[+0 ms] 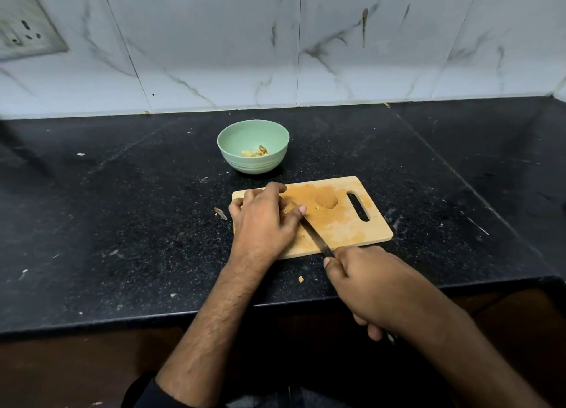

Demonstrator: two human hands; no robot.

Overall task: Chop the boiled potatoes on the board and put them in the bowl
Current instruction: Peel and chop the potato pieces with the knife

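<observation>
A wooden cutting board (346, 230) lies on the black counter. My left hand (265, 219) curls over a boiled potato (289, 207) at the board's left part, thumb against it; most of that potato is hidden. My right hand (367, 282) grips the handle of a knife (317, 239), whose blade runs up-left to the held potato. A second potato piece (327, 200) sits further right on the board, near the handle slot. Behind the board stands a green bowl (237, 138) with a few potato bits (254, 152) inside.
A scrap of peel (220, 213) lies on the counter left of the board and a small crumb (301, 279) near the front edge. The marble-tiled wall rises behind, with a socket plate (24, 33) at upper left. The counter's front edge (183, 315) runs below my arms.
</observation>
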